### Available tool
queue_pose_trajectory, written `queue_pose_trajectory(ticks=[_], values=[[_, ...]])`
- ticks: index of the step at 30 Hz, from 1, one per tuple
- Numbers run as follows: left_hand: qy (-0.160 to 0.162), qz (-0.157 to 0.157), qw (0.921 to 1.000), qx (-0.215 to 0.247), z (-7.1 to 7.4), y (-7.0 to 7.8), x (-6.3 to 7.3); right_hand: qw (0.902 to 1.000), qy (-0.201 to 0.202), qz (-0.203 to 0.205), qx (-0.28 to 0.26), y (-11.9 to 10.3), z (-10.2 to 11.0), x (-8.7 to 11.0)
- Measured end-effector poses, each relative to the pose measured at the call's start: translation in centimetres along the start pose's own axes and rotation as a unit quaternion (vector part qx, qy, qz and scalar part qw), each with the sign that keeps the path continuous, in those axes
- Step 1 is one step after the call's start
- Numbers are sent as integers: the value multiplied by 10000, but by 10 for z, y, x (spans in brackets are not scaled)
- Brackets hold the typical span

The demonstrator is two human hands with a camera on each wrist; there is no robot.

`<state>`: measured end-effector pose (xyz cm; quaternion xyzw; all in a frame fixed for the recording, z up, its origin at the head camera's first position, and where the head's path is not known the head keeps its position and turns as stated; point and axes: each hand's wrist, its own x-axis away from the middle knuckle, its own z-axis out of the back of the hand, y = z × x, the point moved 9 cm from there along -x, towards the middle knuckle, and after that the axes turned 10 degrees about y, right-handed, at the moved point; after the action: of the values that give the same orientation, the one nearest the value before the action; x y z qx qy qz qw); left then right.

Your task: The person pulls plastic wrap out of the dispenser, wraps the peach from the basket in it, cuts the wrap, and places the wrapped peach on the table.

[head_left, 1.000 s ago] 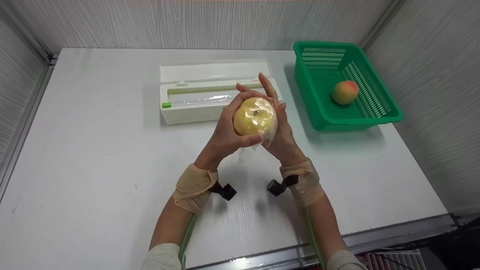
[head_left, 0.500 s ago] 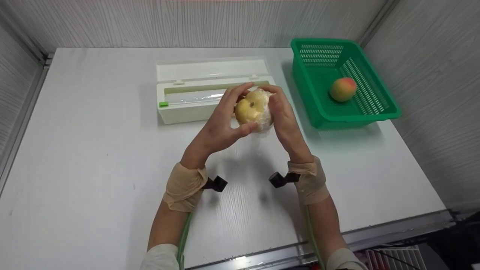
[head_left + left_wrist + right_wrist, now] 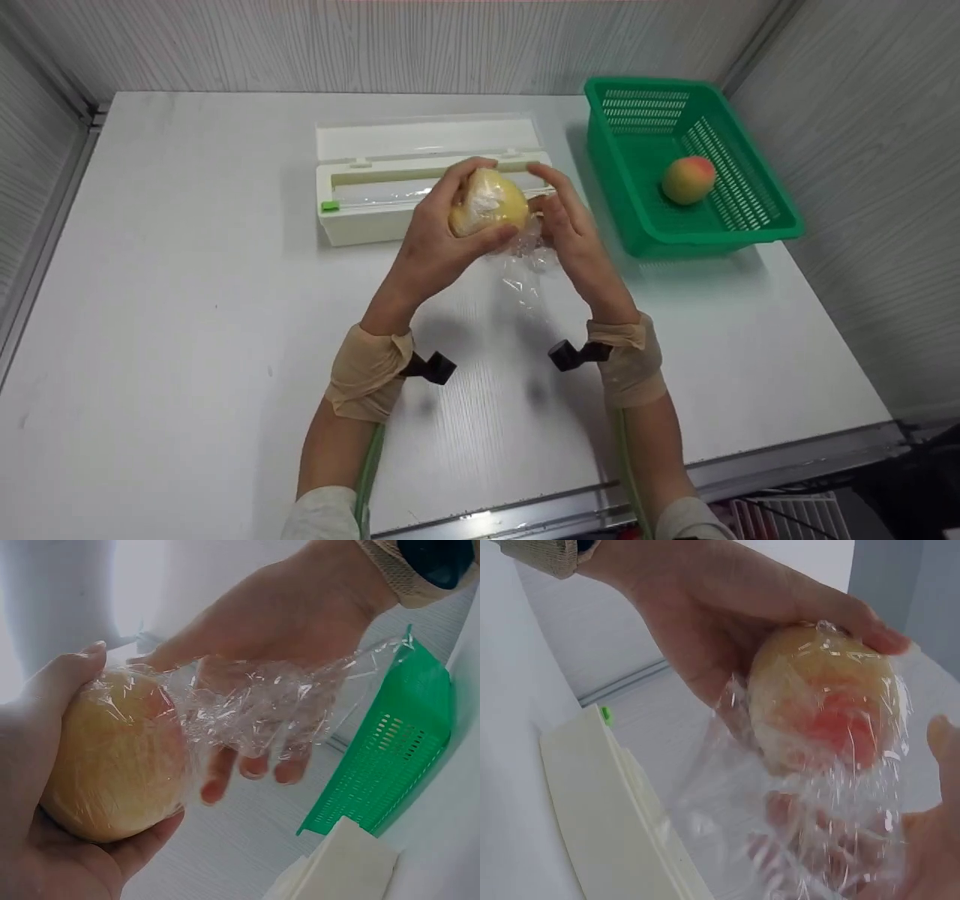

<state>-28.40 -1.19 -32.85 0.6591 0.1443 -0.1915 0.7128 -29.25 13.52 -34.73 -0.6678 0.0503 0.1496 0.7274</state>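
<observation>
My left hand [image 3: 433, 236] holds a yellow peach [image 3: 501, 199], its fingers and thumb curled round the fruit. Clear plastic wrap [image 3: 255, 709] covers the peach, and a loose gathered tail trails off one side. The right wrist view shows a red blush on the peach [image 3: 832, 709] under the film. Close to the tail is my right hand [image 3: 583, 251], with the thumb apart from the fingers. In the left wrist view, the extended fingers of the right hand [image 3: 289, 622] lie behind the crumpled film; no pinch on it is visible.
Behind the hands stands a white wrap dispenser [image 3: 375, 225], lid raised, with a film roll inside and a green slider [image 3: 330, 205] on its edge. A green basket [image 3: 637, 217] at the back right holds another peach [image 3: 688, 180].
The peach has turned in the left hand and shifted slightly left. The right hand has come away from the fruit's side, and the loose tail of wrap now shows between the hands.
</observation>
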Motion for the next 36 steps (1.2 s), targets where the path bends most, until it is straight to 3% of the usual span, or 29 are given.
queue_pose_trajectory(ticks=[4, 7, 11, 17, 20, 23, 29, 32, 36], values=[[75, 419, 9970, 641, 9, -7, -1, 9944, -870, -475, 371, 11, -13, 7], [26, 667, 9941, 851, 11, -13, -1, 9885, -1194, -613, 701, 15, -19, 10], [124, 902, 9926, 803, 14, -23, -1, 9882, -1126, -697, 769, 15, -17, 11], [665, 1045, 9915, 389, 23, -38, -4, 9908, -661, -803, 870, 13, -16, 11], [894, 798, 9927, -123, 22, -42, -5, 9908, -399, -761, 1047, 9, -19, 10], [1106, 279, 9905, -772, 20, -41, -6, 9922, -132, -724, 1008, 6, -24, 10], [1638, -914, 9646, -1854, 16, -26, -1, 9968, 400, -481, 500, 3, -35, 9], [1754, -1141, 9593, -1895, 10, -21, 1, 9966, 742, -217, 274, -3, -35, 9], [1596, -1144, 9672, -1610, 2, -15, 3, 9941, 1012, 305, 233, -17, -32, 12]])
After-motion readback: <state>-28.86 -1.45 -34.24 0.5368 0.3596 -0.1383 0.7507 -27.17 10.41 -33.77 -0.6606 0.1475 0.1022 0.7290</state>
